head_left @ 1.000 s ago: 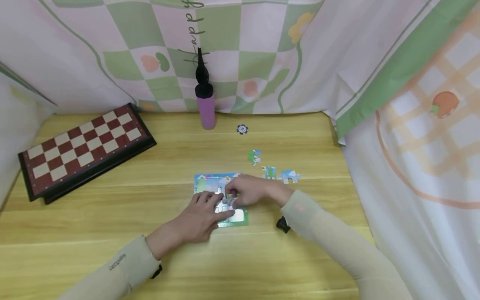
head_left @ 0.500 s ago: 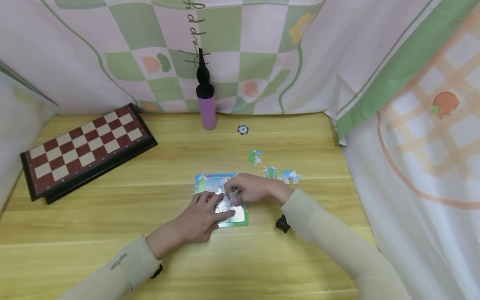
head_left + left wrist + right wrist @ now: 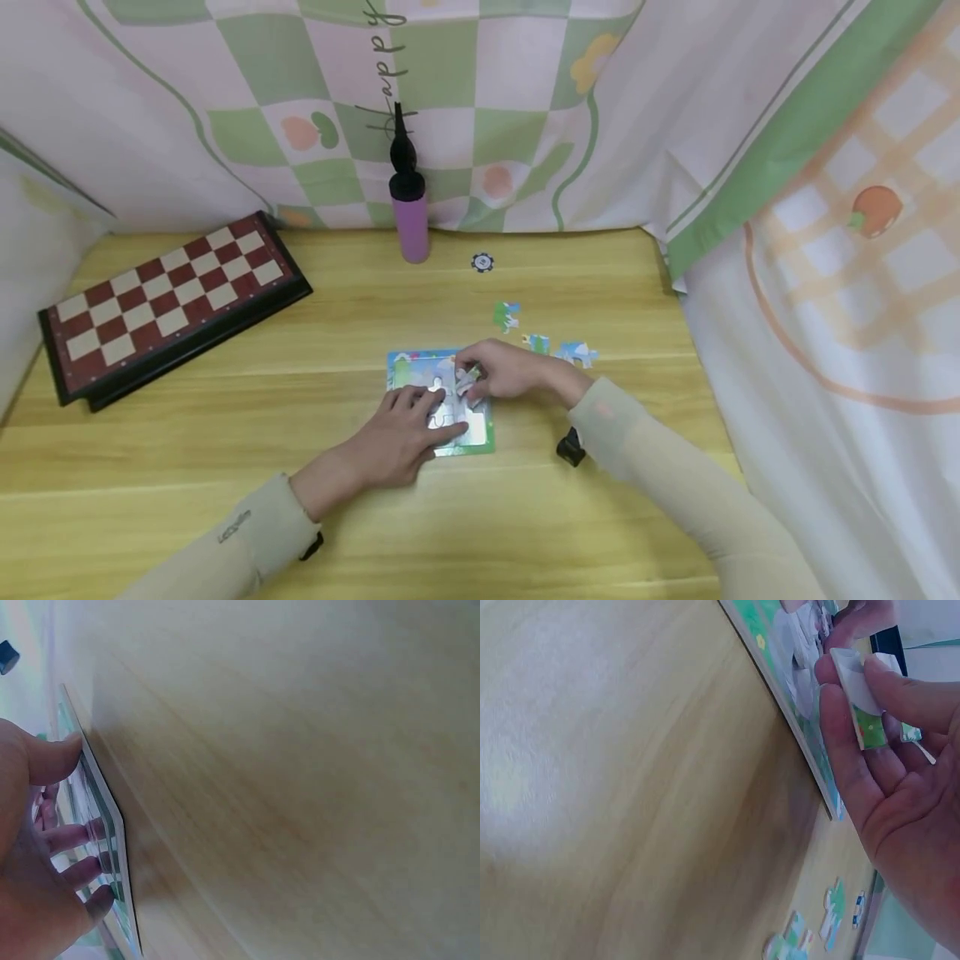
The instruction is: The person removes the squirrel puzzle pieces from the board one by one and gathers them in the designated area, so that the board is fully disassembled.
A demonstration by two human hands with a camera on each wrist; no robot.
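— What sits at the centre of the head view?

— One puzzle board (image 3: pixel 441 402), flat on the worktop (image 3: pixel 225 392), coloured border, several pale gaps in it. The left hand (image 3: pixel 401 429) lies on its lower left part, fingers spread straight and pressing down; its grip holds nothing. In the left wrist view the fingertips (image 3: pixel 82 866) rest on the board's face and the thumb lies at its edge.

— And the other hand?

— The right hand (image 3: pixel 504 372), just above the board's right half. Its grip is closed on one puzzle piece (image 3: pixel 467 381), pinched between thumb and fingers. The right wrist view shows the piece (image 3: pixel 859 694) tilted, pale back turned out, green print on the other face, lifted clear of the board (image 3: pixel 795 697).

— Loose items?

— Three loose pieces (image 3: pixel 540 337) right of centre, near the right hand but apart from it; they show again at the bottom of the right wrist view. One small black and white disc (image 3: pixel 483 262) above them. One purple pump (image 3: pixel 408 212), upright at the back, against the checked cloth. One chessboard (image 3: pixel 168 304), closed, at the left of the frame, well apart from the puzzle. One small black object (image 3: pixel 570 447) beside the right sleeve; I cannot tell what it is.
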